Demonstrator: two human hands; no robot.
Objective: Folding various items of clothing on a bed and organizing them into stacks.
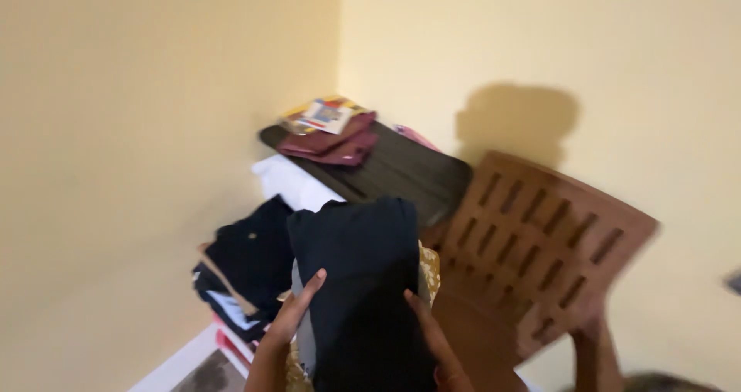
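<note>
My left hand and my right hand press against the two sides of a folded dark navy garment, holding it upright in front of me. Under its lower edge shows a bit of gold patterned cloth. To the left lies a stack of folded dark clothes with other coloured pieces beneath.
A brown plastic chair with a slotted back stands at right; another person's hand grips its lower edge. Behind, a dark board carries folded maroon cloth and a colourful packet. Cream walls meet in a corner.
</note>
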